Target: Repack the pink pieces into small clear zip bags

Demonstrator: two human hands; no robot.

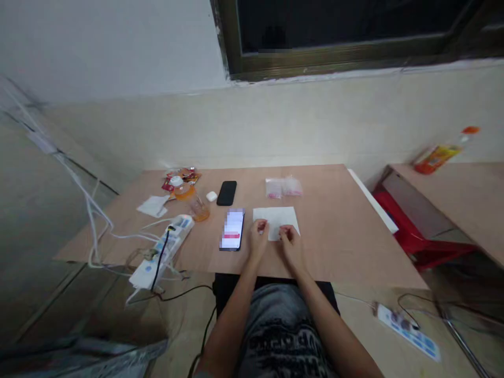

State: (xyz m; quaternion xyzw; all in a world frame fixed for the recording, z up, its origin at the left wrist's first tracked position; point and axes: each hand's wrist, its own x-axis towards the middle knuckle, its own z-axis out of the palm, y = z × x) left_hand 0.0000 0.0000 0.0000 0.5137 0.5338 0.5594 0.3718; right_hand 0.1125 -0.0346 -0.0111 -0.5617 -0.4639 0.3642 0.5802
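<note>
A white sheet of paper lies on the wooden table before me. Over its left part is my left hand, fingers curled into a pinch. My right hand is pinched as well, at the paper's lower right, a short gap from the left. Whatever sits between the fingertips is too small to make out. Behind the paper rest two small clear plastic bags with pinkish contents at the bottom. Left of the paper lies a phone with a lit screen, its picture partly blurred out.
A dark phone, a small white case, a tilted-looking drink bottle, snack wrappers and tissues occupy the left. A cabled power strip overhangs the left front edge. Another bottle stands on the right table.
</note>
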